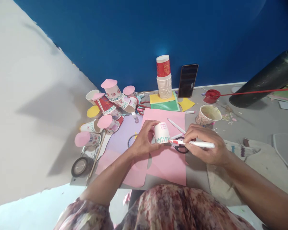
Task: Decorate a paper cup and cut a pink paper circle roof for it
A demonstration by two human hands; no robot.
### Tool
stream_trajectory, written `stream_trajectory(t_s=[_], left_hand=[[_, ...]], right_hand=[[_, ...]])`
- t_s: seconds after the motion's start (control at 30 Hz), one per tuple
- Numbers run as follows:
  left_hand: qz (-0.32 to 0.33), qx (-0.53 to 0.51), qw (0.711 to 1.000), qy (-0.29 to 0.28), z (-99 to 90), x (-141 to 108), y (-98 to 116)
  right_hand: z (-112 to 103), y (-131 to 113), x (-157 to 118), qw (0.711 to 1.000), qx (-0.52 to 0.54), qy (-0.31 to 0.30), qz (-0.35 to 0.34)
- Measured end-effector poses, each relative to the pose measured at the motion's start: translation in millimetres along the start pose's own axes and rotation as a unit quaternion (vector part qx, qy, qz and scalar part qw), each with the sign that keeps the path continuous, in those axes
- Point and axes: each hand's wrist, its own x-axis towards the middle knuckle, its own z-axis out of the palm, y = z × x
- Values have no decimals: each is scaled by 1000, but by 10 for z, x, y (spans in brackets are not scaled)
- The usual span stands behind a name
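Blue wall (139, 38), smooth and flat, rises beyond the white paper cup (161, 134) — upturned, its side tapering over pink paper (169, 171) on the grey tabletop (195, 172). Left hand (142, 140) clasps the cup from its left; right hand (211, 135), apart, grips a slim marker (204, 144) — pointing crosswise, red tip at the cup's lower right edge.

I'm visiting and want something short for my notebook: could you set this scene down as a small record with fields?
left hand: holds a white paper cup
cup drawings: pink window, green zigzag
right hand: holds a marker, red tip at the cup's lower edge
beneath: pink paper
back: stacked cups, phone
left side: decorated cups, some pink-topped
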Motion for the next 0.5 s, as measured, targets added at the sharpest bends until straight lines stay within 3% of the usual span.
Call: stream_trajectory(t_s=[0.27, 0.37, 0.5], left_hand=[[-44, -136, 990, 14, 76, 10, 3], [-47, -175, 983, 13, 101, 13, -9], [-36, -172, 984, 12, 98, -1, -63]], right_hand=[[-29, 37, -75, 986, -50, 136, 86], [-32, 24, -73, 983, -54, 135, 110], [-38, 1, -56, 990, -3, 90, 106]])
